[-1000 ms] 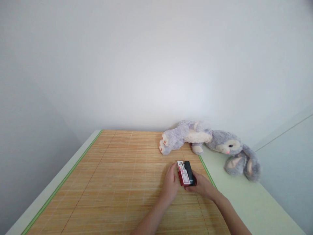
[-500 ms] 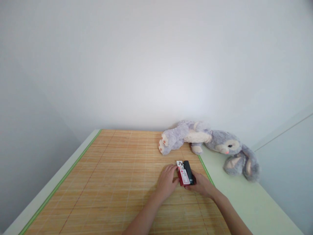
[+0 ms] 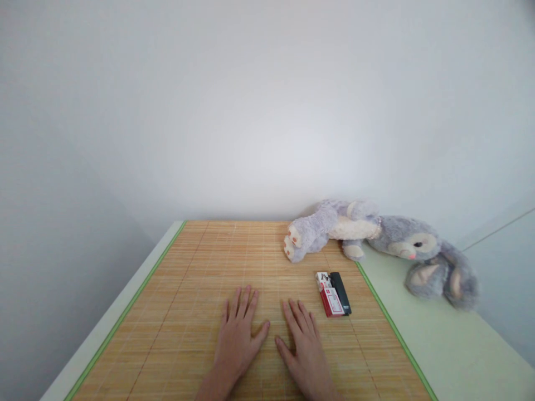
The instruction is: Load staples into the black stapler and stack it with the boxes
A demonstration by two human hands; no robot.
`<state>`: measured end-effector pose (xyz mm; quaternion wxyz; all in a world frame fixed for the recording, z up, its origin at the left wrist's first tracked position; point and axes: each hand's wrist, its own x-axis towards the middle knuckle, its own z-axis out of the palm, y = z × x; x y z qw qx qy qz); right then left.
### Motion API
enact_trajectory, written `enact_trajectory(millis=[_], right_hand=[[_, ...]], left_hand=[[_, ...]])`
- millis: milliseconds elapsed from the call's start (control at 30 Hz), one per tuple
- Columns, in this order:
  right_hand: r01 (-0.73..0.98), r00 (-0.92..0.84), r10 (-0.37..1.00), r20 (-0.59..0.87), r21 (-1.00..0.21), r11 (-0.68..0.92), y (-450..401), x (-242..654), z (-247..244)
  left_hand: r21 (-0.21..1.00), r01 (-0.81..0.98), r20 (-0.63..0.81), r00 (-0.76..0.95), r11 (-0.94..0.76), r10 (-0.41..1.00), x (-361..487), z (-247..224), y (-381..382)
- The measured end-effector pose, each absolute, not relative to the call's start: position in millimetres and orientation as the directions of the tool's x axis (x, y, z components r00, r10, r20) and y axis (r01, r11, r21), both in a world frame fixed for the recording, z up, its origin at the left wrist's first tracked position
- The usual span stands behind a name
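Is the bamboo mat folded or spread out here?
Spread out: the bamboo mat lies flat, its green edging visible along both sides, and the left hand and right hand rest palm-down on it.

The head camera looks forward and down across the nearby bamboo mat (image 3: 188, 312) toward the wall (image 3: 251, 122).

Found no legible text, only print too small to read on the red-and-white rectangular cardboard box (image 3: 333, 301).
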<state>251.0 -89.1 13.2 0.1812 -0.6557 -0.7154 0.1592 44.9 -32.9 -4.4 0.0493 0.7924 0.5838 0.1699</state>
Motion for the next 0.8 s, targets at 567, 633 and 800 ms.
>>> enact_trajectory(millis=[567,633,800], right_hand=[[0.971,0.075,0.995,0.07,-0.232,-0.056,-76,228,0],[0.971,0.074,0.995,0.072,-0.234,-0.055,-76,228,0],[0.971,0.079,0.995,0.06,-0.232,-0.063,-77,228,1]], left_hand=[[0.319,0.923,0.231,0.145,-0.216,0.962,54,-6,-46],[0.319,0.923,0.232,0.144,-0.215,0.962,54,-5,-46],[0.316,0.924,0.23,0.146,-0.216,0.962,54,-5,-46]])
